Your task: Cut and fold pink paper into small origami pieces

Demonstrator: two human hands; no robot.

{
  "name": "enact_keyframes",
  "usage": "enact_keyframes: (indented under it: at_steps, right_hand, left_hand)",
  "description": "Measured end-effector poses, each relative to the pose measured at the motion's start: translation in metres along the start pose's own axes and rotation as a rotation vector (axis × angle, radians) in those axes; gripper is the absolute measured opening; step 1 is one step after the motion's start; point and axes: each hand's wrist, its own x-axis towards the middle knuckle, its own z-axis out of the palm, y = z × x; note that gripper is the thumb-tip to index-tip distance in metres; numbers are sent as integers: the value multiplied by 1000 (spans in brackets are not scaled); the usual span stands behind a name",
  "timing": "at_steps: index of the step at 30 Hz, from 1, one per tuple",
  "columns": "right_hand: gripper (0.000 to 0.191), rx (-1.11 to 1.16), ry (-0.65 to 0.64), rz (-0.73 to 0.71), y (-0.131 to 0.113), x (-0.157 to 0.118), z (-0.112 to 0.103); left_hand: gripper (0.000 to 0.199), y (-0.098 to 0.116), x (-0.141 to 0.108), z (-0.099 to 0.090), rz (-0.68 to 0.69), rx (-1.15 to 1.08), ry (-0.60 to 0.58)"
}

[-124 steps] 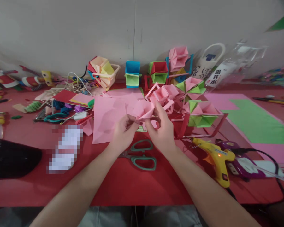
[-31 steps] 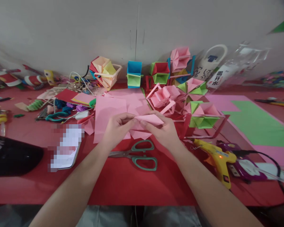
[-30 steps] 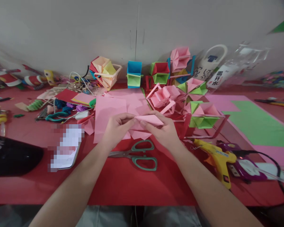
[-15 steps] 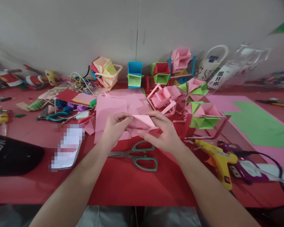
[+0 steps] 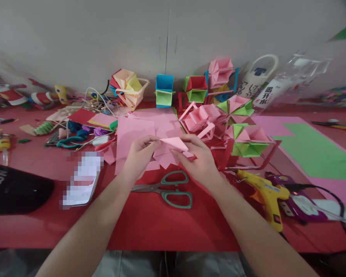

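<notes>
Between my two hands is a small folded piece of pink paper point(image 5: 174, 143), held just above the table. My left hand point(image 5: 142, 154) pinches its left corner between thumb and fingers. At the other end, my right hand point(image 5: 198, 157) grips the paper, thumb below and fingers behind. Pink paper sheets point(image 5: 136, 132) lie beneath and behind the hands, some with cut, pointed edges. Scissors with grey-green handles point(image 5: 175, 199) rest on the red table in front of the hands, blades pointing left.
A yellow glue gun point(image 5: 266, 196) lies to the right by a purple power strip point(image 5: 302, 204). On the left are a phone point(image 5: 83, 181) and a black cylinder point(image 5: 17, 188). Folded-paper wheels point(image 5: 249, 142) and a blue-green paper model point(image 5: 164, 90) stand behind, near the wall.
The pink paper has been tilted and closed flatter, so it looks narrower. My right thumb has moved up against it. Scissors and surroundings stay put.
</notes>
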Motion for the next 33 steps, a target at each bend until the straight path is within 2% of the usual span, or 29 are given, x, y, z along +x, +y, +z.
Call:
enact_keyframes:
  at_steps: [6,12,19,25,29,33]
  right_hand:
    - [12,76,7,61,-2,2,-2]
    - [11,18,49,109,-2,1,-2]
    - [17,77,-43,22,-1,-1,-3]
    - [25,103,-56,-29,4,-1,-3]
    - [35,166,-89,42,4,0,-3]
    - [41,343,-33,219,5,0,-2]
  left_hand:
    - [14,1,0,0,33,-2,8]
    - [15,-1,0,0,43,32,30]
    - [16,1,0,-1,43,-57,-1]
    - [23,0,0,-2,68,-73,-84]
    - [24,-1,2,-3,111,-23,-75]
    - [25,-2,2,-4,137,-42,-27]
